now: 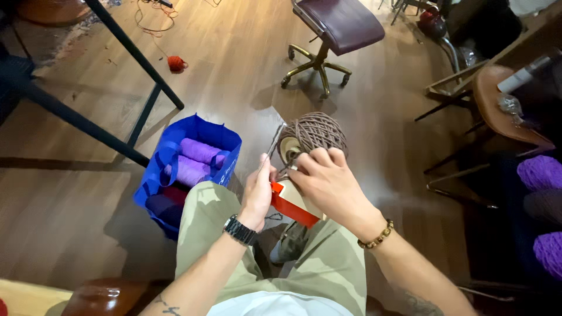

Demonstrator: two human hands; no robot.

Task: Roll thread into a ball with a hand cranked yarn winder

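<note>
two hands [257,193] [328,181] grip round ribbed brown yarn ball [319,131].

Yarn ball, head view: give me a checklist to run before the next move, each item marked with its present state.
1. Right hand on the yarn ball: ok, fingers rest on its front.
2. Left hand pinching the strand: ok, strand runs up from the fingers.
3. Strand taut: cannot tell.
4. Ball steady over the lap: ok, it sits by the orange-edged piece.
5. Blue bag upright beside the left knee: ok, purple yarn inside.
6. Strand's end free of snags: cannot tell.
</note>
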